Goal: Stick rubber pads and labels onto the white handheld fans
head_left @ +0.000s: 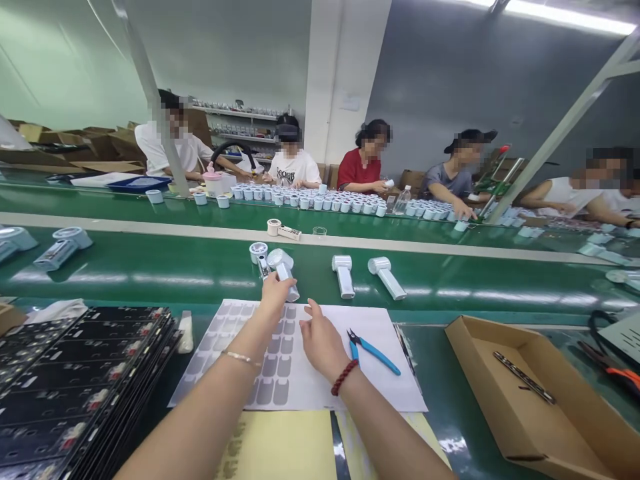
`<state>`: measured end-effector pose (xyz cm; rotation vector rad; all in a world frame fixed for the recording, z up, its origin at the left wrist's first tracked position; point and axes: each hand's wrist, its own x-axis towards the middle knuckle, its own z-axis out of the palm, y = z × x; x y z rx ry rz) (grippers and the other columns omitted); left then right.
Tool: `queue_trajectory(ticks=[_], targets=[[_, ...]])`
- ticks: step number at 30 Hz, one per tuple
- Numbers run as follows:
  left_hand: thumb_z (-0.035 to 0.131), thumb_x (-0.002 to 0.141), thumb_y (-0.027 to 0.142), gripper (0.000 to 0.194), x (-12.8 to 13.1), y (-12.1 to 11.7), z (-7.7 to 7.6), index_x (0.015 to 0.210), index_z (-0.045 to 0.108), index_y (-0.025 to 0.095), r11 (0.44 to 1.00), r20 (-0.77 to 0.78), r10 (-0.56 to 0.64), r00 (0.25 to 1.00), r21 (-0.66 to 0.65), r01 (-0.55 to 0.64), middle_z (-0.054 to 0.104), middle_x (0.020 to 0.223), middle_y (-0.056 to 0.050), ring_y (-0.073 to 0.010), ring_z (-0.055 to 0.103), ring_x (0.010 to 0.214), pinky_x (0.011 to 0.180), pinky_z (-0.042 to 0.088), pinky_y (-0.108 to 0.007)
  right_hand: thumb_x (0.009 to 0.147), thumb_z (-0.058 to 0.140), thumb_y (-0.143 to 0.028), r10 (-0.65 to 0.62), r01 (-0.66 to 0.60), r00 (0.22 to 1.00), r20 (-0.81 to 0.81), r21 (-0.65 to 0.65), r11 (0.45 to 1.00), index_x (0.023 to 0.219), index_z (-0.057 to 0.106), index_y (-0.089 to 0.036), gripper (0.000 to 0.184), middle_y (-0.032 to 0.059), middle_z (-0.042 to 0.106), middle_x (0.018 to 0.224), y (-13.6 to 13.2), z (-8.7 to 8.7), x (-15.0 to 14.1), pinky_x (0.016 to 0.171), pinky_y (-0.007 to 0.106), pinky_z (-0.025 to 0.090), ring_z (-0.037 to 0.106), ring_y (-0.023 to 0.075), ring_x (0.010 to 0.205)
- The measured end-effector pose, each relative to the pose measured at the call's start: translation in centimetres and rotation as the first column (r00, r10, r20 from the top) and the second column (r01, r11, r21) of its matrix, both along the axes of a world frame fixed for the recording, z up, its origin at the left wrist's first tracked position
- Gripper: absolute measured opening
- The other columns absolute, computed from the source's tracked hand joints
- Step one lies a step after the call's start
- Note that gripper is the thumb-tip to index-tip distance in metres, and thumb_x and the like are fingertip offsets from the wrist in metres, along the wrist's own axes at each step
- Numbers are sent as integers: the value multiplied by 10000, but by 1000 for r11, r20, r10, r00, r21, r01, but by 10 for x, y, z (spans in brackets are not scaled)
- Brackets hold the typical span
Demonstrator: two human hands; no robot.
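White fan (284,269): left hand (274,295) grip pinching it; right hand (321,341) spread on sheet (300,373).

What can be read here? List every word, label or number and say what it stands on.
Print on the white T-shirt of a person across the belt: dark letters, too blurred to read.
Boards in the black stack: small marks, too small to read.
Sticker sheet under the left hand and right hand: grey shapes only, no text.
Nothing else legible.
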<state>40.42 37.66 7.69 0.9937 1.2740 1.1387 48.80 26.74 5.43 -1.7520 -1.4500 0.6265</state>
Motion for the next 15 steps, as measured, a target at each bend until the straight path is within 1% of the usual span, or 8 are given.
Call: queue_trajectory(ticks=[3, 5, 8, 10, 12, 15], targets=[[652, 906, 334, 339, 18, 35, -5, 1201, 615, 171, 997, -136, 30, 990, 79, -20, 644, 1204, -95, -233, 650, 1014, 845, 569, -447, 874, 507, -40, 38, -34, 995, 92, -46, 998, 1421, 482, -145, 558, 153, 692, 1297, 14, -1, -6, 939, 456, 492, 628, 331, 1209], [656, 902, 330, 372, 26, 49, -5, 1238, 603, 180, 989, -221, 70, 973, 141, -39, 619, 1273, -107, -258, 628, 1092, 901, 549, -483, 859, 526, -22, 42, -34, 991, 130, -61, 998, 1443, 462, -151, 602, 144, 707, 1273, 20, 1, -9, 906, 446, 500, 638, 338, 1190], [659, 898, 320, 406, 26, 57, -4, 1277, 590, 195, 968, -336, 160, 928, 240, -80, 555, 1390, -118, -294, 566, 1213, 990, 494, -543, 856, 551, -35, 23, -14, 988, 153, -59, 998, 1444, 453, -157, 609, 132, 732, 1221, 28, 2, -11, 877, 441, 500, 651, 343, 1156], [665, 891, 314, 457, 20, 59, -4, 1322, 563, 205, 951, -399, 243, 884, 278, -136, 474, 1482, -125, -324, 497, 1297, 1045, 439, -585, 856, 551, -39, 10, -4, 989, 147, -47, 999, 1422, 467, -168, 587, 105, 751, 1170, 32, 0, -11, 862, 418, 501, 660, 323, 1132], [670, 884, 318, 500, 12, 60, -4, 1354, 539, 207, 940, -445, 314, 839, 272, -207, 419, 1529, -130, -347, 443, 1345, 1077, 391, -617, 842, 546, -30, 3, 1, 992, 127, -32, 999, 1384, 494, -185, 566, 66, 762, 1114, 35, -3, -11, 837, 384, 506, 670, 290, 1095], [669, 885, 344, 475, -2, 63, -6, 1324, 560, 198, 936, -474, 349, 809, 215, -278, 480, 1472, -129, -339, 475, 1315, 1064, 402, -613, 827, 534, -21, -15, 16, 997, 76, -13, 1000, 1346, 512, -214, 555, 22, 752, 1070, 38, -8, -11, 793, 338, 519, 694, 237, 991]])
